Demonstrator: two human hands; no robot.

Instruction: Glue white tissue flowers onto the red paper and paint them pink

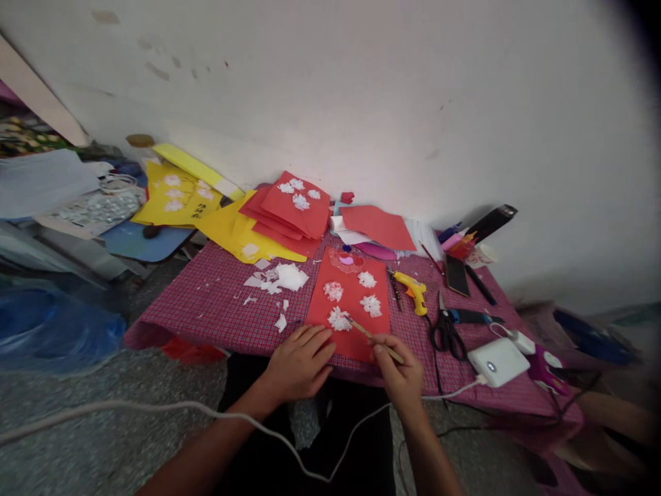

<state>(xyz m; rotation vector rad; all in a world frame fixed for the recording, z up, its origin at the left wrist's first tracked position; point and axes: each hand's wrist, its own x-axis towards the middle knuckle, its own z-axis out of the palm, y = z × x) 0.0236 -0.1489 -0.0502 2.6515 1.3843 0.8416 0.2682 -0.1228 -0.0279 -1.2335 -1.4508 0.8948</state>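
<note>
My right hand [399, 372] is closed around a thin wooden paintbrush [364, 331]. The brush's tip meets a white crumpled-paper flower [338, 319], the lower left of several on a red paper sheet [352, 295]. Another flower [333, 291], just above it, has a faint pink tint. At the sheet's top lies a small clear palette [335, 260] with pink and red paint. Fingers outstretched, my left hand [301, 364] lies flat by the sheet's lower left corner, holding nothing.
White paper scraps [281, 277] lie left of the sheet, below stacked red papers [297, 207] and yellow papers [232, 231]. To the right are a yellow glue gun [414, 292], black scissors [447, 334] and a white power bank [498, 361]. A white cable [258, 427] crosses my lap.
</note>
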